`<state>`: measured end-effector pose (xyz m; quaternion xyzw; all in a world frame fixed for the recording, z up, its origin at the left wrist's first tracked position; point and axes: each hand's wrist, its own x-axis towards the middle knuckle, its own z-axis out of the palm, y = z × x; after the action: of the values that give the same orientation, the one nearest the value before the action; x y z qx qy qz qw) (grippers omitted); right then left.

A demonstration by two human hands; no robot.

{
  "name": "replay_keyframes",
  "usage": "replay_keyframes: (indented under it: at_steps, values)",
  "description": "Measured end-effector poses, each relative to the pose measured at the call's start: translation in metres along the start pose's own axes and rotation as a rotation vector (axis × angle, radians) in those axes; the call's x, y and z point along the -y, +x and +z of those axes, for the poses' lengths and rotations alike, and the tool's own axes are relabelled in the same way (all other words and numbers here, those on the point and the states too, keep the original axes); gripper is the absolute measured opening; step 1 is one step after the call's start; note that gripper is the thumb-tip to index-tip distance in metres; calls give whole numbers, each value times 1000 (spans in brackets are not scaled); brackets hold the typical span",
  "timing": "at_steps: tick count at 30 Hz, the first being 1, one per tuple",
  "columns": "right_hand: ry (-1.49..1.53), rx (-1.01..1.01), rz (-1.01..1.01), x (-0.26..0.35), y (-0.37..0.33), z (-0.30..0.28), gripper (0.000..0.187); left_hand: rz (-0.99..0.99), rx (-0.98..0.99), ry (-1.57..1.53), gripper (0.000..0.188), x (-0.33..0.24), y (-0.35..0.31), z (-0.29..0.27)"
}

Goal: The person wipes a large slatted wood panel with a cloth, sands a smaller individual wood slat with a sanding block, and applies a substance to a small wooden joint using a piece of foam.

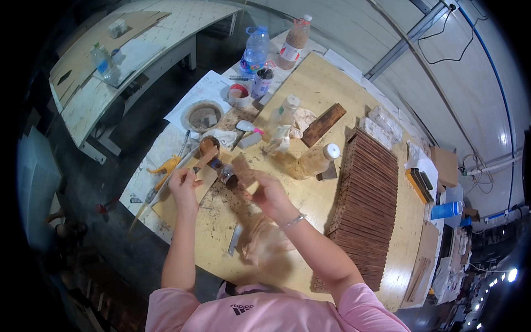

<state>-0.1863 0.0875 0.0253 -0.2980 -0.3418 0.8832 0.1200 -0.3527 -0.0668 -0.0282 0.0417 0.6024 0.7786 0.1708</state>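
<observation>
My left hand (pixel 185 187) pinches a thin light-brown strip (pixel 207 159), which slants up toward a small round brown cup (pixel 209 146). My right hand (pixel 266 193) is curled at a blurred flat brown piece (pixel 242 166), apparently holding it between the fingers. Between the hands stands a small dark jar (pixel 227 175) with a glassy neck. Under my right wrist lies a crumpled beige cloth (pixel 264 243), with a metal ruler-like blade (pixel 235 239) to its left. An orange-yellow tool (pixel 166 166) rests left of my left hand.
To the right is a long row of dark brown grooved wooden strips (pixel 365 210). A white-capped bottle of yellowish liquid (pixel 312 161), a dark wood block (pixel 324 124) and a grey bowl (pixel 203 116) stand beyond my hands. Larger bottles (pixel 255 50) are at the back.
</observation>
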Motion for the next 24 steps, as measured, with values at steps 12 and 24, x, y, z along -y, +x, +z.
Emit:
replay_keyframes:
  at_steps: [12,24]
  values:
    - [118,-167,-48,12,-50,-29,30,680,172,686,21,13,-79,17]
    - [93,-130,-52,-5,-73,-34,36,930,74,970,24,-14,-50,-3]
